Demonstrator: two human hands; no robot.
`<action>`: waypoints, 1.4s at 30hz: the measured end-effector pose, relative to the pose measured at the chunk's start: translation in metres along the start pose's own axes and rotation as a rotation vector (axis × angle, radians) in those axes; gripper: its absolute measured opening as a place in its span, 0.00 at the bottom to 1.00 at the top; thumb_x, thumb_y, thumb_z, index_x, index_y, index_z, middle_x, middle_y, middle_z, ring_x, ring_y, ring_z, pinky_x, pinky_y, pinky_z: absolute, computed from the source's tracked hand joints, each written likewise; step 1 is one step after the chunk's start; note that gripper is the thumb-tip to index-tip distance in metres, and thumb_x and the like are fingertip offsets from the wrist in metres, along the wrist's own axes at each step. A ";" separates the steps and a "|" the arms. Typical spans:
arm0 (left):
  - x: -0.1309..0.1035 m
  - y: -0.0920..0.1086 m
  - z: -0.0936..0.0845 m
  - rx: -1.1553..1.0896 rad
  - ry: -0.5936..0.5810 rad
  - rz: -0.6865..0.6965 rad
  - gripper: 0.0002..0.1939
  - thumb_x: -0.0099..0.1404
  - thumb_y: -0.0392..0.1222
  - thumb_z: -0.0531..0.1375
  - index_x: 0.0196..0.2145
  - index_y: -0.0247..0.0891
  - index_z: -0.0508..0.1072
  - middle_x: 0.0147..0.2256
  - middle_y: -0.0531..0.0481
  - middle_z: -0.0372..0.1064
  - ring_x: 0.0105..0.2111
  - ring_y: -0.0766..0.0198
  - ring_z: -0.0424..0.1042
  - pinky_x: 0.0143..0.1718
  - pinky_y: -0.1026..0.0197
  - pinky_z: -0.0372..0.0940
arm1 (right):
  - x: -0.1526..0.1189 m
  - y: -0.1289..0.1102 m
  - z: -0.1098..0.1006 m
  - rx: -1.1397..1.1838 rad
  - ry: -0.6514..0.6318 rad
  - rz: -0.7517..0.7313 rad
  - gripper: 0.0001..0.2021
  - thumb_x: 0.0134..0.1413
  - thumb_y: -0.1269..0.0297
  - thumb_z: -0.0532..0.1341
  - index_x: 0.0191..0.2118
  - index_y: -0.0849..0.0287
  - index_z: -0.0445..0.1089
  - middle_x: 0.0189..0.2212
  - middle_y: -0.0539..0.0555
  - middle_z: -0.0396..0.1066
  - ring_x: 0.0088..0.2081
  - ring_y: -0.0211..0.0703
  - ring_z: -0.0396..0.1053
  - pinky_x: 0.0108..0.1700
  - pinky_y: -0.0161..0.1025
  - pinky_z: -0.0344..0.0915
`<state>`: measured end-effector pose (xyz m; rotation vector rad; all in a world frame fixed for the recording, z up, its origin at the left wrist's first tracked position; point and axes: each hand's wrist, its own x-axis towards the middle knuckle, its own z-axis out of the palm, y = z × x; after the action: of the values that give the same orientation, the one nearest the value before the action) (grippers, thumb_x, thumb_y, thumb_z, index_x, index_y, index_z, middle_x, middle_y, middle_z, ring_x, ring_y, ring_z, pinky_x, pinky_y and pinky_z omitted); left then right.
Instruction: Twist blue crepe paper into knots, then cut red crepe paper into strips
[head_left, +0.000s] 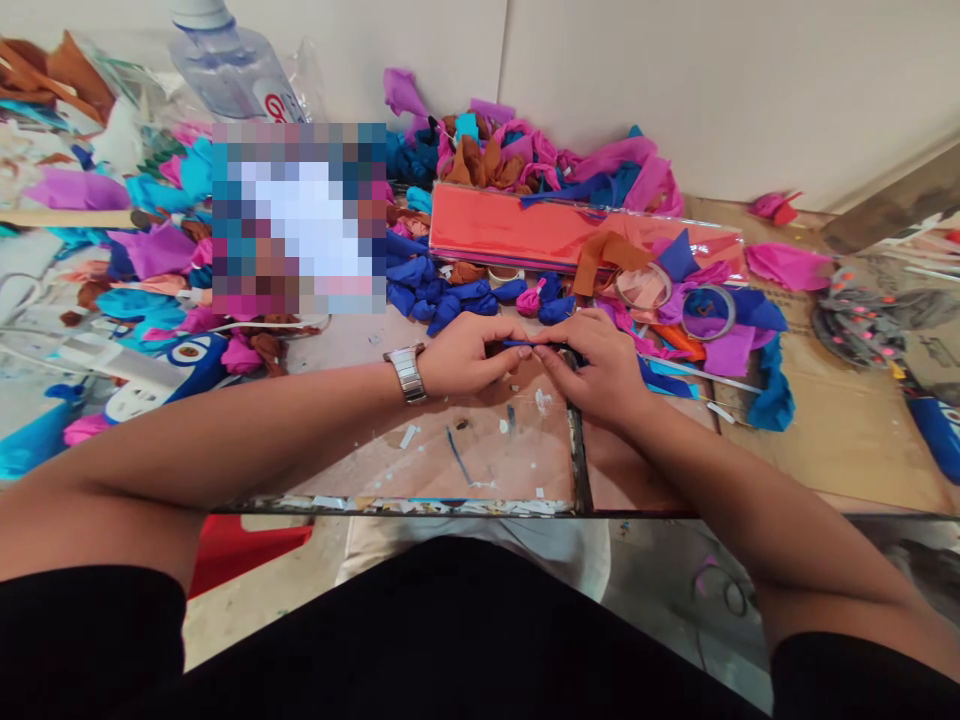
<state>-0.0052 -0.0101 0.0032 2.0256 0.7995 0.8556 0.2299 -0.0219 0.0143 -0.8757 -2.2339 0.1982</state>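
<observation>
Over the front of the worktable [495,450], my left hand [465,355] and my right hand [604,365] meet with their fingertips almost touching. Between them runs a thin dark blue strip [517,344], pinched by both hands. Its exact kind is too small to make out, and the fingers cover most of it. A metal watch [409,375] circles my left wrist. Just beyond the hands lies a row of knotted blue fabric pieces [450,298]. Near my right hand are tape rolls, one with a pale rim [643,288] and another over blue cloth [709,313].
A flat red-orange package [517,230] lies behind the blue pieces. Colourful fabric scraps [555,150] pile against the wall. On the left stand a plastic bottle [232,65] and a power strip [150,375]. A grey pincushion-like bundle [862,320] sits right, beside cardboard [832,430].
</observation>
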 end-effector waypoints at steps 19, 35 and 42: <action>0.003 0.009 -0.004 -0.302 -0.101 -0.120 0.25 0.75 0.61 0.60 0.30 0.35 0.73 0.22 0.53 0.70 0.19 0.73 0.62 0.22 0.69 0.56 | -0.001 0.002 -0.001 -0.056 0.010 -0.076 0.04 0.69 0.61 0.66 0.45 0.48 0.79 0.39 0.49 0.85 0.39 0.47 0.80 0.55 0.55 0.67; 0.000 -0.002 -0.001 0.250 0.082 0.124 0.18 0.77 0.52 0.57 0.42 0.38 0.81 0.27 0.52 0.76 0.24 0.69 0.67 0.30 0.64 0.58 | 0.001 -0.001 -0.002 -0.102 -0.037 -0.017 0.03 0.70 0.62 0.63 0.43 0.53 0.74 0.39 0.53 0.83 0.41 0.50 0.78 0.53 0.53 0.63; -0.003 -0.006 0.001 0.531 0.102 0.328 0.17 0.80 0.49 0.55 0.43 0.39 0.81 0.32 0.49 0.79 0.31 0.65 0.75 0.33 0.61 0.61 | -0.002 -0.004 0.002 -0.057 -0.087 0.004 0.03 0.70 0.64 0.59 0.42 0.54 0.69 0.37 0.54 0.79 0.40 0.50 0.74 0.51 0.52 0.63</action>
<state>-0.0077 -0.0097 -0.0033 2.6518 0.8246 1.0124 0.2275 -0.0257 0.0133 -0.9180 -2.3288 0.1790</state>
